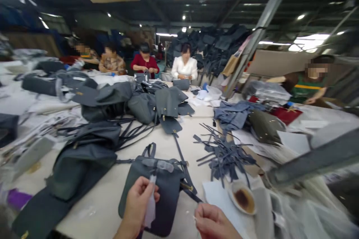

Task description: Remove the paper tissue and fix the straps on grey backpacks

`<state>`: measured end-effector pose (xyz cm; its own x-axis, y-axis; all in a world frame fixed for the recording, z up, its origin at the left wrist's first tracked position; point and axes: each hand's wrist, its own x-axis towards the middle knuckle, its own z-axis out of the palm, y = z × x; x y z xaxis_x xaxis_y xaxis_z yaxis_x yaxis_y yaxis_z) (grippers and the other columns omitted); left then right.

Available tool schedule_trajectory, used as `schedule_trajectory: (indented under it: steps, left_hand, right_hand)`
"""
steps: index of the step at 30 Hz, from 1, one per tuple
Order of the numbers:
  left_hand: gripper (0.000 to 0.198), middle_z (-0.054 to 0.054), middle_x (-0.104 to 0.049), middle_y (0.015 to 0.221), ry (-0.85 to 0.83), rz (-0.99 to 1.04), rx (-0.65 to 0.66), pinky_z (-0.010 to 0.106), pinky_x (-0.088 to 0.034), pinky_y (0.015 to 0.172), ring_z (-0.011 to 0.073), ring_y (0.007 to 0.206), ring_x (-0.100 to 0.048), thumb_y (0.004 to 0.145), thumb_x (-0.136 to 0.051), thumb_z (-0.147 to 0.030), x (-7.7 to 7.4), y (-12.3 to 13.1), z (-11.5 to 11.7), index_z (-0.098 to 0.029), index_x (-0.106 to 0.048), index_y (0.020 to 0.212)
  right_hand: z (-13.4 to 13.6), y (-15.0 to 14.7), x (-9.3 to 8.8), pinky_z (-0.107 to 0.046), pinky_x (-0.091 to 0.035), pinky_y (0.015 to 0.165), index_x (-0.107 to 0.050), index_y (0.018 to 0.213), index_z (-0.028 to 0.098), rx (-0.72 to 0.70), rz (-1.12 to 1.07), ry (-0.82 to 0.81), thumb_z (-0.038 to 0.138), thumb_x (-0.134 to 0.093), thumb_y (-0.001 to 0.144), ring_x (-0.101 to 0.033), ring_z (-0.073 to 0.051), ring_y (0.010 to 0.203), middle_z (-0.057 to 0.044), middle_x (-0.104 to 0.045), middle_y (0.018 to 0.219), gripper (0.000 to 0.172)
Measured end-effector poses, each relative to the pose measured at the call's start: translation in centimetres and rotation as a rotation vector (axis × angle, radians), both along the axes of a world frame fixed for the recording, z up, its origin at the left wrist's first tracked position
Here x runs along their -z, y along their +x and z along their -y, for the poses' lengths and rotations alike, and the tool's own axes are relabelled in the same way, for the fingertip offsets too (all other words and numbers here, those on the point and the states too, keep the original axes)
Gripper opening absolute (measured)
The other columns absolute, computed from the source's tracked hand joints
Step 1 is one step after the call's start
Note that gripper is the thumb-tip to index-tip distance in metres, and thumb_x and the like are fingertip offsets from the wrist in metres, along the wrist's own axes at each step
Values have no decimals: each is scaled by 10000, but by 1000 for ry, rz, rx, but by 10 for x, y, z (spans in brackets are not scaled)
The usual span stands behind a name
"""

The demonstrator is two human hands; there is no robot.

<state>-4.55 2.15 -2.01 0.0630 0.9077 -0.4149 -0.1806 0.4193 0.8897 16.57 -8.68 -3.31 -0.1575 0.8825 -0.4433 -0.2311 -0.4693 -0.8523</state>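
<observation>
The left hand (pixel 141 198) is reaching over a dark blue-grey bag (pixel 168 198), its grip pinching a whitish, translucent strip (pixel 150 211) between thumb and fingers; the strip is hanging down in front of the bag. The bag is lying on the pale surface (pixel 98 194) just ahead of the person, its handle loop (pixel 150 150) pointing away and clear wrapping (pixel 164 165) covering part of its top edge. The right hand (pixel 211 218) is hovering beside the bag's lower right — its thumb and fingers are pressing together, with something small and white showing at the tips, too blurred to name. A dark strap (pixel 192 195) is running from the bag's side toward that hand, though whether they are touching is hard to tell.

A larger dark bag (pixel 84 160) is sprawling to the left, and more bags (pixel 168 108) are heaping up farther ahead. To the right, a tangle of loose straps (pixel 228 158) is lying near a cup (pixel 254 209) with brown contents, which is resting by a pale sheet (pixel 220 198). Across the surface, a person in red (pixel 146 63) and a person in white (pixel 183 68) are sitting — each is handling a dark piece.
</observation>
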Motion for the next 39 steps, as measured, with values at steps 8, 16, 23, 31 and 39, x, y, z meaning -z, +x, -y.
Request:
schedule_trajectory:
  steps: [8, 16, 23, 31, 39]
  left_hand:
    - [455, -27, -566, 506, 154, 26, 49, 212, -423, 513, 110, 490, -536, 612, -763, -556, 1, -8, 16, -175, -514, 620]
    - [459, -36, -552, 529, 59, 80, 58, 208, -432, 501, 105, 485, -546, 643, -707, -581, -10, -11, 20, -185, -477, 665]
    - [477, -6, -599, 488, -77, 149, 65, 229, -464, 494, 112, 445, -525, 649, -673, -620, -4, -17, 23, -196, -487, 762]
    - [410, -50, -580, 527, -83, 314, -85, 244, -446, 488, 129, 447, -552, 665, -692, -412, 2, -16, 33, -236, -336, 766]
    - [385, -86, -528, 524, -33, 296, -53, 236, -419, 512, 147, 490, -593, 639, -696, -256, 5, -24, 36, -229, -365, 835]
  right_hand:
    - [-93, -79, -54, -262, -270, 559, -512, 583, 184, -198, 389, 224, 321, -589, 712, -381, -106, 572, 34, -503, 567, 203]
    - [-102, -81, -23, -291, -268, 550, -504, 524, 198, -131, 592, 259, 398, -604, 711, -370, -122, 539, 44, -427, 517, 291]
    - [-94, -93, -13, -254, -281, 492, -590, 789, 161, 24, 444, 117, 529, -704, 635, -413, -109, 488, 57, -499, 507, 415]
    - [-91, -106, -19, -192, -127, 388, -591, 904, 141, 52, -115, 10, 411, -813, 602, -201, -8, 371, 126, -424, 469, 462]
    - [-89, -101, -15, -162, -126, 388, -647, 976, 170, 111, -352, -85, 333, -877, 550, -193, 32, 397, 6, -673, 801, 511]
